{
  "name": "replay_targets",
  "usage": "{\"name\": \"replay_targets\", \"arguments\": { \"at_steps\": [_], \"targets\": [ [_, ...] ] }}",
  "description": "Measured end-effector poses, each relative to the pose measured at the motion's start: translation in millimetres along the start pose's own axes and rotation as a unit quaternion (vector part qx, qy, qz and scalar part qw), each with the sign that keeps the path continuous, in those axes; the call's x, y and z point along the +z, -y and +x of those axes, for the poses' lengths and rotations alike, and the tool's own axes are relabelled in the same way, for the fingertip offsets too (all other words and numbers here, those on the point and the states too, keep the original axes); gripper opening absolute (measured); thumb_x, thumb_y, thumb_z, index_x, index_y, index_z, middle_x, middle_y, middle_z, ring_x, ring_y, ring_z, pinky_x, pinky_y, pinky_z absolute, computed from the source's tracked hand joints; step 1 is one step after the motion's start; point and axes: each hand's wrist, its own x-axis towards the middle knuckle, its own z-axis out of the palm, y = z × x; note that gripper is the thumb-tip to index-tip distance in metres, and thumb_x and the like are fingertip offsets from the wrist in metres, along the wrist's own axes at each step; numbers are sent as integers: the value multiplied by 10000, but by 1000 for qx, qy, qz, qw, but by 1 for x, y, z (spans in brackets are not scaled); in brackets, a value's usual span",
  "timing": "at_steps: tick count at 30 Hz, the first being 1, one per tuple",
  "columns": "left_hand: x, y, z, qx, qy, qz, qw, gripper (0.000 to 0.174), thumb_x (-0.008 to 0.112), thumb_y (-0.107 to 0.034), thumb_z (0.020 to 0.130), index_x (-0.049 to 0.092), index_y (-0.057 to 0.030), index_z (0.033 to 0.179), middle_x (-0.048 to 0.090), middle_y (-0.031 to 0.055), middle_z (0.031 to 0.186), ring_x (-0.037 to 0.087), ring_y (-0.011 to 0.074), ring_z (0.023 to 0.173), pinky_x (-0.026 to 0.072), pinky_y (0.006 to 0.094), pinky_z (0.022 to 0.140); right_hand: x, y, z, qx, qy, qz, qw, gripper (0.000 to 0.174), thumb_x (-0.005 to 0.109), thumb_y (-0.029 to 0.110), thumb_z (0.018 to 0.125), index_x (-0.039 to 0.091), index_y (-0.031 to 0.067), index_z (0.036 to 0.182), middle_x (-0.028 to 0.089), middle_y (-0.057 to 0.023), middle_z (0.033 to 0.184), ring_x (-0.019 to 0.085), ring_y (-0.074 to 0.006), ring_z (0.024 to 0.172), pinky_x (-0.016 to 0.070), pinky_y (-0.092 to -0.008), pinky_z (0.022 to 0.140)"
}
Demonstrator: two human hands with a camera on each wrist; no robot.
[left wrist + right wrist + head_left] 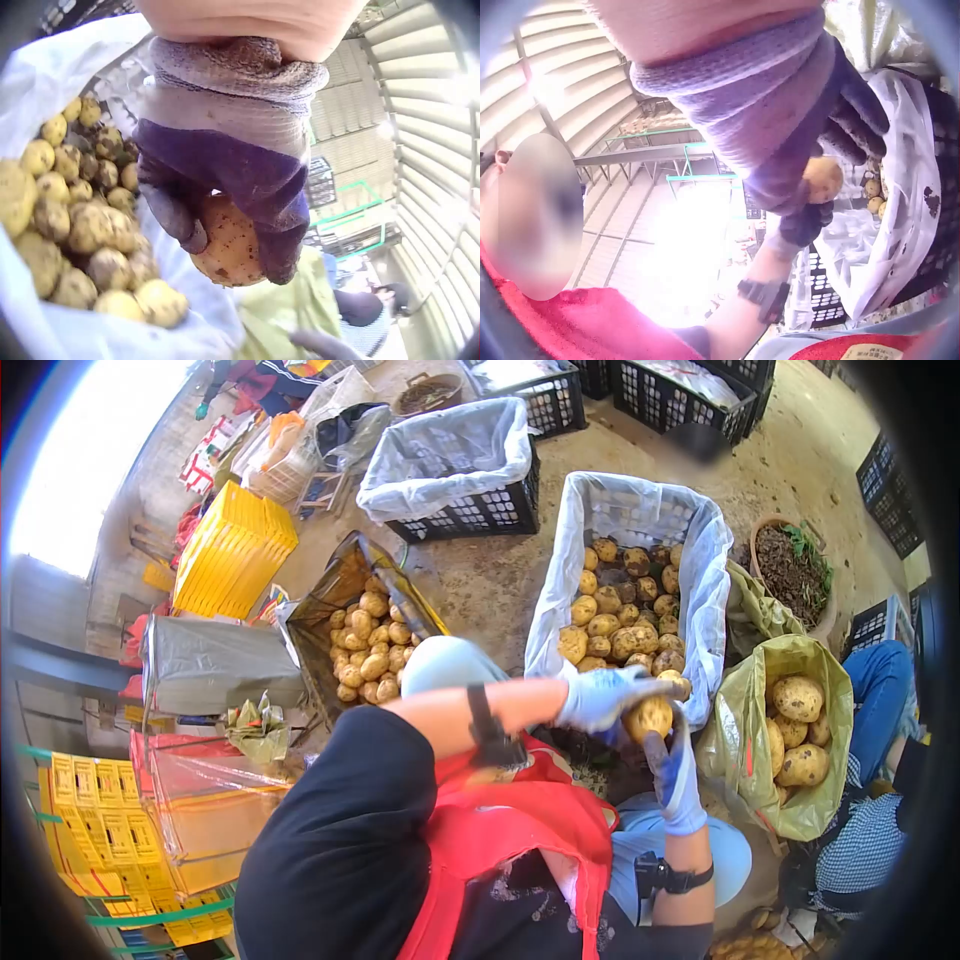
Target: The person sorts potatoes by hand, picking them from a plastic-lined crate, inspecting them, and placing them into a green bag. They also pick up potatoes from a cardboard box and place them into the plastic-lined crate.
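Note:
My left hand (605, 698), in a pale blue glove with a dirty purple coating, grips a potato (229, 244) between its thumb and fingers. Soil specks dot the skin of this potato. The gloved right hand (680, 785) is close beside it, its thumb against a yellow potato (649, 717). Another potato (676, 684) shows just past the left fingertips. In the right wrist view, the right fingers (859, 120) reach past a potato (823, 180), which the glove partly hides. Both hands are over the near edge of a white-lined crate (708, 600) of potatoes.
Smaller potatoes fill a dark-lined container (345, 575) to the left. An olive sack (735, 750) of large potatoes stands at right, near another person's leg (880, 695). Behind are a lined black crate (445, 480) and a basin of soil (795, 565). Yellow crates (235, 555) are stacked far left.

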Motion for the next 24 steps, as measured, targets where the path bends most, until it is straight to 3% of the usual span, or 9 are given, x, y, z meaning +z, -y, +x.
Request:
{"name": "replay_targets", "arguments": {
  "at_steps": [2,5,8,11,15,17,21,22,24],
  "targets": [
    [34,-11,-28,-64,-63,22,996,882,768,-43,622,387,-27,1417,501,249,1307,528,410,1182,427,442,1012,7,-17,-6,2,26,33,999,662,761,256,827,437,8,1348,601,-141,1188,580,-205,1087,483,-342,931],
    [89,1,-59,-69,-155,21,985,686,623,-10,710,430,13,1368,467,260,1330,459,421,1259,373,440,1083,14,-37,-12,-45,21,-150,987,672,789,309,789,476,0,1297,615,-165,1177,601,-231,1074,493,-364,917],
    [92,-19,-73,-106,-154,30,982,574,562,18,742,495,5,1312,483,261,1301,461,409,1271,385,419,1081,23,-21,-28,-78,11,-298,951,532,758,352,812,571,3,1168,672,-238,1026,660,-378,980,524,-422,832],
    [98,-6,-70,25,-176,19,984,619,698,-85,776,472,-9,1348,524,229,1304,515,353,1221,406,400,1056,12,-72,-23,-210,-34,-367,905,413,687,306,872,596,12,1148,680,-255,954,652,-432,927,529,-461,780],
    [90,-34,-69,-128,-51,-317,938,750,847,-162,750,443,-6,1363,583,132,1254,577,205,1123,475,348,988,-1,-79,-31,-238,-24,-378,895,305,624,95,807,627,-13,1092,686,-219,933,653,-423,866,539,-441,748],
    [97,-28,-68,-145,-66,-320,934,663,821,-149,797,454,12,1326,595,100,1206,607,179,1058,519,328,923,-5,-55,-37,-161,-2,-377,912,259,619,97,798,634,-10,1034,671,-227,891,643,-431,861,523,-452,721],
    [91,-43,-68,-156,-61,-378,910,719,814,-130,787,426,-3,1379,518,101,1328,519,194,1218,442,349,1035,-7,-67,-41,-218,-149,-300,917,166,567,131,894,627,-10,956,642,-267,878,613,-470,827,494,-455,661],
    [91,-45,-68,-144,-61,-396,905,727,811,-113,785,417,-11,1387,511,101,1338,516,197,1227,441,353,1039,-10,-60,-40,-140,-163,-297,930,213,563,178,952,629,-24,964,681,-215,850,669,-377,771,503,-398,664],
    [90,-51,-70,-123,-62,-431,892,745,804,-79,780,400,-26,1403,496,101,1360,510,202,1246,438,361,1046,-12,-54,-36,-121,-176,-159,964,240,568,203,972,635,-27,960,687,-143,821,662,-249,742,506,-349,673]
  ]
}}
